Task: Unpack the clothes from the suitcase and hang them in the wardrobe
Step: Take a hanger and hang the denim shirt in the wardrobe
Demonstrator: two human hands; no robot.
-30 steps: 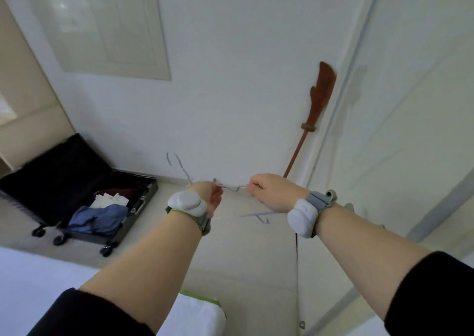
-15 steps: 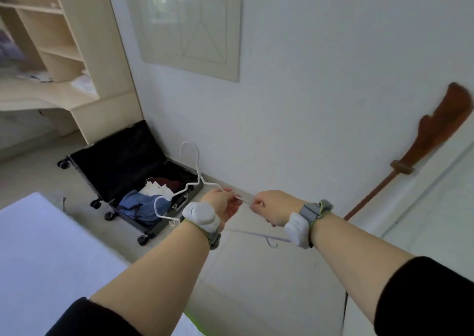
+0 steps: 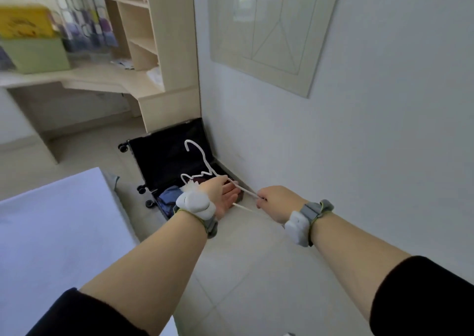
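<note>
Suitcase [image 3: 164, 161] lies open on floor against the wall, under the end of the shelf unit [image 3: 159, 53]; clothes [image 3: 169, 197] (blue, white, dark red) sit in its near half, not yet unpacked.

Change vs 1 s ago: view has swung left. Then the suitcase was off at the left edge, a door panel and a brown wooden prop filling the right; now suitcase sits straight ahead, just beyond the hands, prop out of view. Hands & hanger hold the same pose throughout.

Left hand [image 3: 223, 194] closed round the white wire hanger [image 3: 202, 166] near its shoulder, hook up, over the suitcase. Right hand [image 3: 277, 202] pinches the hanger's other end, just right of the suitcase. A 2nd thin white rod shows below the first; can't tell if it's a separate hanger.

Reading: hanger fetched, person turned back to the suitcase. Prob. next: pick a garment & thread it on. No garment in hand yet. Wardrobe not in view.
</note>
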